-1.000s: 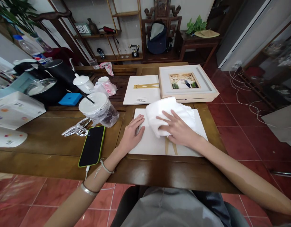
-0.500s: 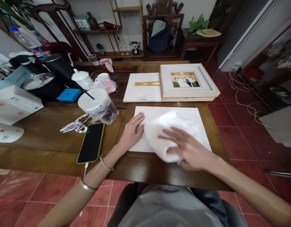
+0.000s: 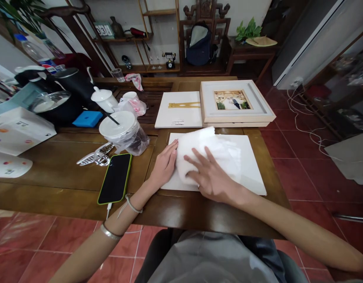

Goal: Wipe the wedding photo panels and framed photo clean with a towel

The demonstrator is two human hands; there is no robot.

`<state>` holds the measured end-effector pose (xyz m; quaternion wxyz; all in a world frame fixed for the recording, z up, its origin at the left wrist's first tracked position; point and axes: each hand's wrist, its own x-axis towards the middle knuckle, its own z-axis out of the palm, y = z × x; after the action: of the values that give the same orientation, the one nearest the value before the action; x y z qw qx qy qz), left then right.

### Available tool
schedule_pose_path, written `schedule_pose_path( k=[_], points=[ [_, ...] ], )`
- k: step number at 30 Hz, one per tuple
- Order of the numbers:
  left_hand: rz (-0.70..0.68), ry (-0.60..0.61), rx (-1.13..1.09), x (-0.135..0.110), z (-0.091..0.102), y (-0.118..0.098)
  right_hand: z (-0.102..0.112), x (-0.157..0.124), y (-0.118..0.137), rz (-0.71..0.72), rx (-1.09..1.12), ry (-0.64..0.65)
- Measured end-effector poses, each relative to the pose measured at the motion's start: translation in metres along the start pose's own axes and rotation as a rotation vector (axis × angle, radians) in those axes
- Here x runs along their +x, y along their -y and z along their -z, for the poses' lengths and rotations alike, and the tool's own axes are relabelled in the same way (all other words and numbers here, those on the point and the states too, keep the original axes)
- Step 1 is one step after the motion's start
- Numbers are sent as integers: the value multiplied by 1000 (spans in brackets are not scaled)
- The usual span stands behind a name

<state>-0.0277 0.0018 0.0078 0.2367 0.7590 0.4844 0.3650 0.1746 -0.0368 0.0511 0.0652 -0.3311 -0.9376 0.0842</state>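
Observation:
A flat white board [image 3: 252,173] lies near the table's front edge. Over its left and middle part spreads a thin white sheet, like a paper towel [image 3: 200,140]. My right hand [image 3: 212,175] rests on this sheet with its fingers fanned out, pressing it against the board. At the board's left edge lies my left hand [image 3: 164,165], its fingers stretched forward and touching the side of the sheet. Behind the board sit a white panel with a gold strip [image 3: 177,116] and a pale frame holding a photo [image 3: 233,99].
On the wooden table [image 3: 134,212] to my left are a green-edged phone [image 3: 115,179] on a cable, a metallic clip [image 3: 96,154], a lidded cup in a plastic bag [image 3: 119,127], a white teapot [image 3: 104,98] and a blue box [image 3: 87,118]. Red floor tiles lie below.
My right hand has slid left and slightly forward, its fingers spreading wider. The sheet has flattened and shifted forward over the board. My left hand has barely moved.

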Motion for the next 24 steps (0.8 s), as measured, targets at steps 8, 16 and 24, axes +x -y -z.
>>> schedule_pose_path(
  k=[8,16,24],
  points=[
    [-1,-7,-68,-1,2,-3,18,-32,16,297,218,63],
    [-33,67,53,1,0,-2,78,-35,-34,-204,130,-78],
    [-45,58,104,2,0,-1,56,67,-47,-69,193,-101]
  ],
)
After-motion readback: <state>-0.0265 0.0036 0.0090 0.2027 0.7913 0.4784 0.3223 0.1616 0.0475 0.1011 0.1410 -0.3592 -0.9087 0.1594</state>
